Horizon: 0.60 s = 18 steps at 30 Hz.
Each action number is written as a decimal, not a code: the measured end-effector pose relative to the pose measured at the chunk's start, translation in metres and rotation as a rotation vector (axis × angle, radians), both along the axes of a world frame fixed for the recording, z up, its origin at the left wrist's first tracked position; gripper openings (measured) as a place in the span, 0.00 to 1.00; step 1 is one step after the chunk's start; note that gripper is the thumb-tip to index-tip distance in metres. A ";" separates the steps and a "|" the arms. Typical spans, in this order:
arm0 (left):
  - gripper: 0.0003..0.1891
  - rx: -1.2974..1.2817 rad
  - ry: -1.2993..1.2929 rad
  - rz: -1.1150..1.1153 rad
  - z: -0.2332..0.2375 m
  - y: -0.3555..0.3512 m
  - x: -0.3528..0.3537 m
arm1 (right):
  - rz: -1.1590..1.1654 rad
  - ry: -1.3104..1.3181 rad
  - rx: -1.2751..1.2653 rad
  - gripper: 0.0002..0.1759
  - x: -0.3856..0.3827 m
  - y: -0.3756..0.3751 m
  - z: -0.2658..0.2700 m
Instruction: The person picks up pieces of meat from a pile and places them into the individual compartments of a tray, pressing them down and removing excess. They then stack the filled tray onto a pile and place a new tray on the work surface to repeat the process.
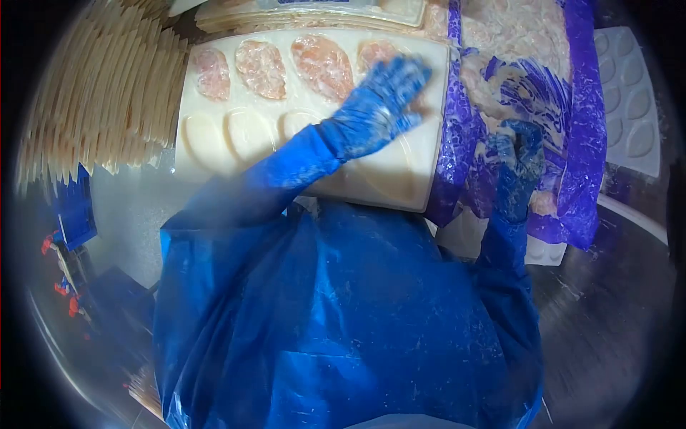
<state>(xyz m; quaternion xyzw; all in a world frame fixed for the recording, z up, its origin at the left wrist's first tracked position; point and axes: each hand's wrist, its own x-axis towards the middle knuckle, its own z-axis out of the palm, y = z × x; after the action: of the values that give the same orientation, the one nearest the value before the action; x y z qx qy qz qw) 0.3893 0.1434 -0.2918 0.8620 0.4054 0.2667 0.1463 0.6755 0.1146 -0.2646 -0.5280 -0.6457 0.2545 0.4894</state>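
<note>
A white tray (pixel 314 168) lies in front of the person, its long side running left to right. Pale pink meat pieces (pixel 262 69) fill hollows along its far row, and the near row shows smooth, pale hollow bottoms. The left hand (pixel 382 104), in a blue glove, reaches over the right half of the tray, palm down and open, fingers spread a little towards the far right. It covers part of the fourth meat piece from the left and is slightly blurred.

To the right of the tray, a heap of raw meat (pixel 514 28) lies on purple plastic (pixel 586 129), which also shows through the meat in streaks. The gloved right hand (pixel 520 150) is at this heap, its fingers curled inward; I cannot quite tell whether it has hold of any meat.

Past the plastic, at the far right, is a second tray (pixel 629 100) with rows of hollows. A tall row of thin boards (pixel 107 93) stands at the far left, beside the tray. Under all this is a metal table (pixel 136 214), with a few red things (pixel 73 306) at the near left. Blue sleeves and a blue gown (pixel 343 307) cover the person.
</note>
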 end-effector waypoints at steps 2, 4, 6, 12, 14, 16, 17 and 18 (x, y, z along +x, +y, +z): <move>0.35 0.037 -0.155 0.135 0.018 0.004 -0.012 | -0.018 0.019 -0.012 0.07 0.002 -0.004 -0.001; 0.38 0.018 -0.214 0.165 0.013 0.014 0.001 | -0.039 0.014 -0.007 0.07 0.008 -0.004 -0.004; 0.41 -0.118 -0.169 0.086 0.003 0.022 0.031 | -0.068 0.004 0.011 0.07 0.016 0.000 -0.004; 0.39 -0.236 -0.278 -0.159 0.006 0.026 0.055 | -0.221 0.100 0.072 0.08 0.058 0.012 0.002; 0.39 -0.057 -0.136 -0.017 0.019 0.029 0.045 | -0.288 0.145 0.066 0.10 0.044 0.016 0.022; 0.39 0.116 0.108 0.131 0.001 0.033 0.040 | -0.250 -0.109 0.120 0.11 0.047 0.026 0.013; 0.39 0.116 0.104 0.132 -0.003 0.032 0.038 | -0.191 -0.363 0.179 0.12 0.048 0.041 0.006; 0.39 0.105 0.122 0.127 -0.006 0.036 0.038 | -0.136 -0.615 0.245 0.14 0.049 0.060 -0.001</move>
<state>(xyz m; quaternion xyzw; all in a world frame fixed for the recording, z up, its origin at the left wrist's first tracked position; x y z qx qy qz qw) 0.4269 0.1796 -0.2980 0.8558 0.4526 0.2436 0.0589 0.7245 0.1742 -0.2660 -0.5593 -0.7522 -0.0295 0.3471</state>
